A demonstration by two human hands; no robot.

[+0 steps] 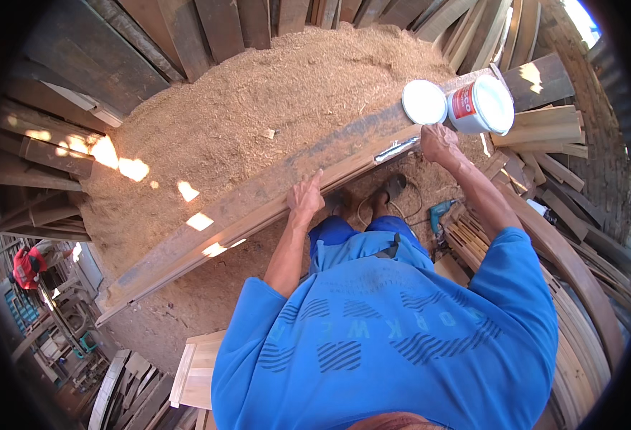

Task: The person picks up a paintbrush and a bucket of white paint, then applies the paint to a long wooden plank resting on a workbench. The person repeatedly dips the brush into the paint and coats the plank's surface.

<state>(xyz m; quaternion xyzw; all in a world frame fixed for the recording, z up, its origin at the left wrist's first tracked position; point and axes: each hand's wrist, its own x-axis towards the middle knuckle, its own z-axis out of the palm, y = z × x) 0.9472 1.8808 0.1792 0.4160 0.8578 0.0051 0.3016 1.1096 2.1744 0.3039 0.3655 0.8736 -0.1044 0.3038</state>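
Note:
A long wooden board (362,164) lies along the edge of a workbench (258,183), running from lower left to upper right. My left hand (306,195) holds the board near its middle, fingers bent over it and one pointing forward. Toward the board's right end, my right hand (438,143) is closed in a fist; whatever is in it is hidden. A shiny whitish strip (396,149) shows on the board just left of that fist. Beyond my right hand are a round white lid (424,102) and a white bucket (493,106) with a red label, tilted in this view.
Sawdust (294,93) is heaped behind the bench, with planks (218,29) leaning around it. A teal power drill (441,211) is beside stacked wood strips (466,236) at right. A pale wooden panel (199,369) stands at lower left. Another person in red (25,269) is far left.

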